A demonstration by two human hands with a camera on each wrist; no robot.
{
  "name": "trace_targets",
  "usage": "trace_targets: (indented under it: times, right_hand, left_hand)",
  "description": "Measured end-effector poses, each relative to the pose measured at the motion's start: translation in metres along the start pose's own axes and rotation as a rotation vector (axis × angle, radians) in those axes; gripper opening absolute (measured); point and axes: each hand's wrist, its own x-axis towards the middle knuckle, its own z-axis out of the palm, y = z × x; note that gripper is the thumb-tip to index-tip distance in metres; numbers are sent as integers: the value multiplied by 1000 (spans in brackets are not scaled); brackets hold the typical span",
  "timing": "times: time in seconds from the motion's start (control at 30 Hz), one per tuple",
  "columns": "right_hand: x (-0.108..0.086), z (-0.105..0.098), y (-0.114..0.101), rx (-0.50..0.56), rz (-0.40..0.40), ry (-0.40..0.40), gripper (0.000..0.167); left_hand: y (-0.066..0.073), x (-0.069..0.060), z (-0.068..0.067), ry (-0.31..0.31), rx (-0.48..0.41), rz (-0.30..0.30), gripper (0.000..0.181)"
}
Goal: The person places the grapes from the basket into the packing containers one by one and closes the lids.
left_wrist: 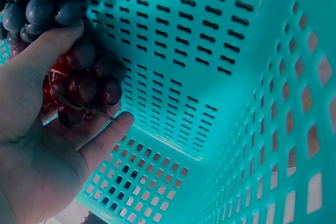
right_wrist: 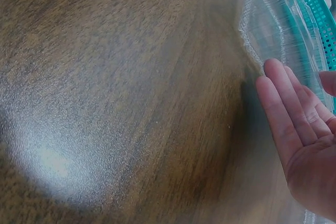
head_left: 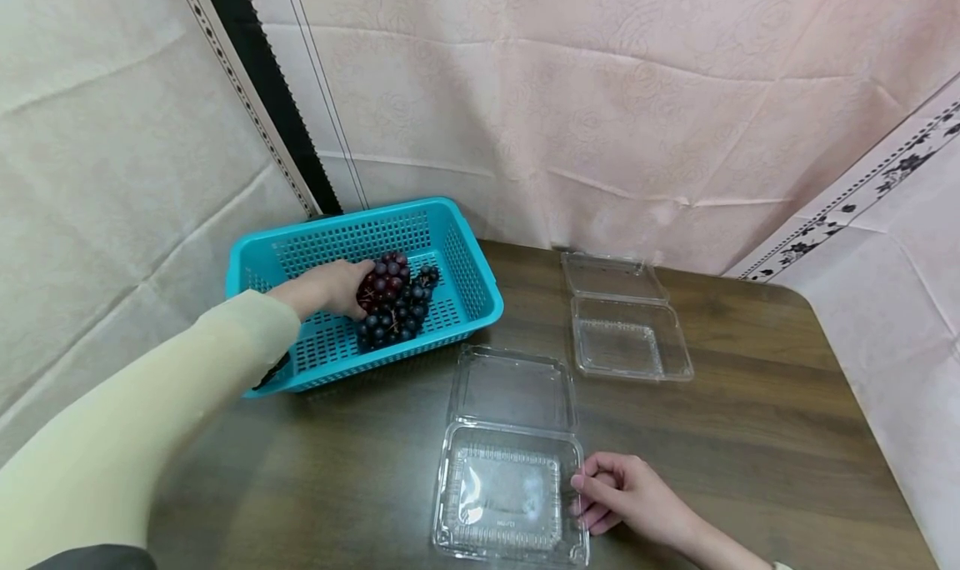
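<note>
**Dark red grapes (head_left: pixel 380 280) gripped by left hand (head_left: pixel 333 289) inside turquoise basket (head_left: pixel 459 257)**

Red bunch sits in the basket, against a bunch of black grapes (head_left: pixel 401 312). Left hand reaches over the basket's near-left side; thumb on one side of the red bunch, fingers on the other, grip narrowed onto the fruit. Left wrist view: thumb tip also next to the black grapes, little finger off the fruit. Basket has perforated walls and floor, stands at the table's back left.

Right hand (head_left: pixel 628 495) holds the right rim of the near clear plastic box (head_left: pixel 504 482), thumb over the edge, fingers rather straight along the outer side. Box lies open, its lid (head_left: pixel 513 391) folded back toward the basket. Second clear box (head_left: pixel 618 337) also open, farther back and to the right.

Brown wood-grain table (head_left: pixel 757 403) underneath. Pale patterned cloth (head_left: pixel 600 112) hangs behind; floral border (head_left: pixel 832 228) at right, black strip (head_left: pixel 258 78) at left. Left arm wears a pale sleeve (head_left: pixel 142 420).
</note>
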Motion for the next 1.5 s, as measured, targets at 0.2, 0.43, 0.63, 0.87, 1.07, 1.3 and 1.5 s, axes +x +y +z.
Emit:
trace_targets:
  times: [0.2, 0.43, 0.63, 0.87, 1.07, 1.3, 1.5]
  right_hand:
    - [1, 0, -1, -4, 1, -2, 27]
    - [1, 1, -2, -3, 5, -3, 27]
    - [0, 1, -1, -2, 2, -6, 27]
    - [0, 1, 0, -5, 0, -3, 26]
    - [0, 1, 2, -7, 1, 1, 26]
    - [0, 1, 2, -11, 2, 4, 25]
    - [1, 1, -1, -22, 3, 3, 26]
  left_hand:
    - [-1, -3, -1, 0, 19, -13, 95]
    - [-6, -5, -4, -22, -75, -13, 93]
    - [-14, -13, -12, -46, -177, 13, 91]
    - [-24, -25, -24, -130, -402, 22, 98]
    - [-36, -31, -29, -185, -581, -8, 108]
    - [-45, -36, -32, -206, -774, 15, 107]
    - [-45, -44, -40, -209, -832, 38, 102]
